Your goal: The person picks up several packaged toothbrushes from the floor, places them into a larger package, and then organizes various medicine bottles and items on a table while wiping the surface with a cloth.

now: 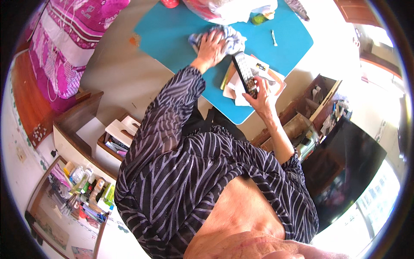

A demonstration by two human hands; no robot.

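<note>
My left hand point(211, 48) presses down on a crumpled white and blue cloth point(234, 39) on the blue table point(172, 43), its fingers curved over the folds. A dark remote control point(244, 71) with rows of pale buttons is gripped by its near end in my right hand point(262, 96). Its far end reaches close to the cloth. Beneath the remote lies a loose pile of papers and booklets point(272, 78) at the table's near right part.
A white plastic bag point(220, 11) stands at the table's far side beside a green item point(259, 19). A small white object point(274, 38) lies to the right. Open drawers point(317, 97) and a large dark screen point(340, 159) are at the right; pink bedding point(71, 39) is at the left.
</note>
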